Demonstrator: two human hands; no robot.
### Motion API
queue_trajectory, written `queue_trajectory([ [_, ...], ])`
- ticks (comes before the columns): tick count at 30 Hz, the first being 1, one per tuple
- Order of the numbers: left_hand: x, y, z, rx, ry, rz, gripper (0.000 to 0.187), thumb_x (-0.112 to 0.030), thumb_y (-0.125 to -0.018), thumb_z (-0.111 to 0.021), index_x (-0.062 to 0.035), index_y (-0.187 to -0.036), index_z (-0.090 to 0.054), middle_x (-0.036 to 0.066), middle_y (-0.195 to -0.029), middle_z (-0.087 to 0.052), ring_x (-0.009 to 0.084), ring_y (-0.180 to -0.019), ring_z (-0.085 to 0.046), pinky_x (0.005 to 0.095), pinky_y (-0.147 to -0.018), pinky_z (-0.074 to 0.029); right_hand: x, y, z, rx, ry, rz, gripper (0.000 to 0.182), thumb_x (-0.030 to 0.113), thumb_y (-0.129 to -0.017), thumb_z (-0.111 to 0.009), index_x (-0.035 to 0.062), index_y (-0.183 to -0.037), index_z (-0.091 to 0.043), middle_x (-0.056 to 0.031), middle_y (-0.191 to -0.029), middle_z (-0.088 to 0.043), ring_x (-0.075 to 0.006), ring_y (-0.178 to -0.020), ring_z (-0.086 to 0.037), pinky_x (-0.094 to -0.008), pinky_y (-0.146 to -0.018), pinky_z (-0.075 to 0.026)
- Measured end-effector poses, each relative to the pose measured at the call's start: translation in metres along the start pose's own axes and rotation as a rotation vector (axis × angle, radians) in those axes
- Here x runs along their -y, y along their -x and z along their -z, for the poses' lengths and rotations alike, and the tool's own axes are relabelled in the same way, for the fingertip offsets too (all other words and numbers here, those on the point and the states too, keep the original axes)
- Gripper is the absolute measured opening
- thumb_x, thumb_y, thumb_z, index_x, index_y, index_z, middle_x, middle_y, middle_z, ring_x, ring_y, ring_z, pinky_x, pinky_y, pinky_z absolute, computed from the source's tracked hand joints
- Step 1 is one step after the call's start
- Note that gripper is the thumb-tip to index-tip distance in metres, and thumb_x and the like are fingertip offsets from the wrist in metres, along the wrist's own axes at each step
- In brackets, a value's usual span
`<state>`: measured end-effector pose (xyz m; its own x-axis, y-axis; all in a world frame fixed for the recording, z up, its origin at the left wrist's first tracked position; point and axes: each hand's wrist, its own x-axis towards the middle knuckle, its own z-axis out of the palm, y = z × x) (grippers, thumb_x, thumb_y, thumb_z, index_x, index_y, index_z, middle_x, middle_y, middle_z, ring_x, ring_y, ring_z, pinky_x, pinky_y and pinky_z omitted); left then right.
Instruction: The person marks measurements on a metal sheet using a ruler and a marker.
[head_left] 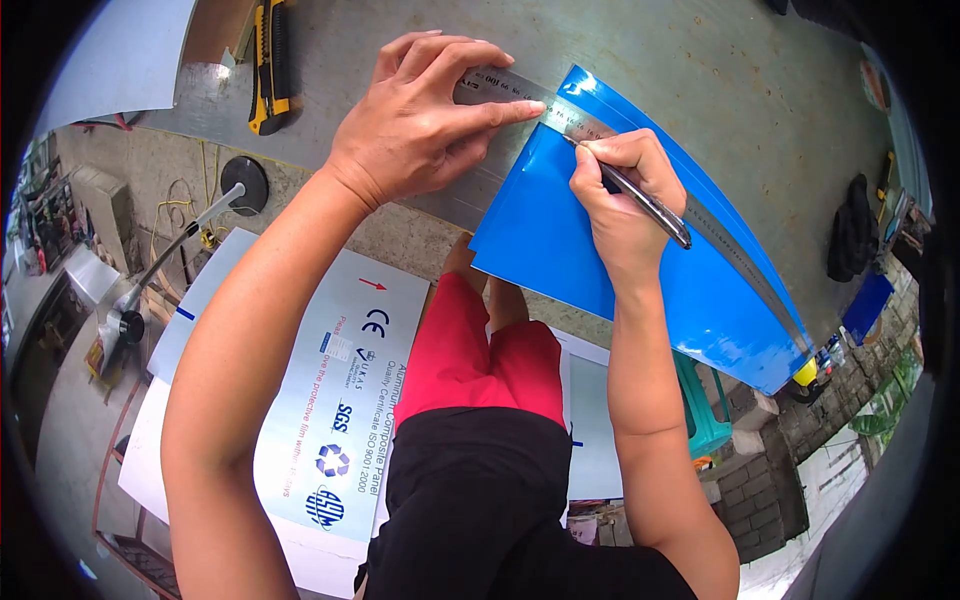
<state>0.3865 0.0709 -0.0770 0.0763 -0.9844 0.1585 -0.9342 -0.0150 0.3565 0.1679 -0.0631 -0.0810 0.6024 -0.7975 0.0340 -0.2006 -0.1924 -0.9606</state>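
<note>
My left hand (425, 120) holds down the end of a long metal ruler (735, 250), its index finger stretched along the scale. The ruler lies across a glossy blue sheet (560, 215) and runs along it to the far right. In my right hand (635, 205) is a dark pen (650, 205), tilted, with its tip at the ruler's lower edge near the sheet's left side. The blue sheet rests on a grey metal table (700, 60) and juts over its near edge.
A yellow-and-black utility knife (268, 75) lies on the table at upper left. Below stands a printed aluminum composite panel (330, 390). A teal plastic stool (703, 405) is at lower right, and a black cloth-like item (850, 228) lies farther right.
</note>
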Motion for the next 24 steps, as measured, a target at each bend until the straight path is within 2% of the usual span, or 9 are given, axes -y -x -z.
queue_trajectory([
  [24,0.0002,0.0002,-0.0012,-0.006,0.006,-0.001,0.056,-0.021,-0.085,-0.079,-0.0489,-0.133,-0.075,-0.003,-0.143,-0.059,0.0215,-0.133,-0.056,0.0457,-0.119,-0.038,-0.0001,0.0011,-0.0001,-0.004,0.049,0.028,0.017,-0.008,-0.081,-0.084,-0.0003,-0.086,-0.070,-0.0077,-0.085,-0.070,-0.0117,-0.074,-0.067,-0.0259,-0.066,-0.054],
])
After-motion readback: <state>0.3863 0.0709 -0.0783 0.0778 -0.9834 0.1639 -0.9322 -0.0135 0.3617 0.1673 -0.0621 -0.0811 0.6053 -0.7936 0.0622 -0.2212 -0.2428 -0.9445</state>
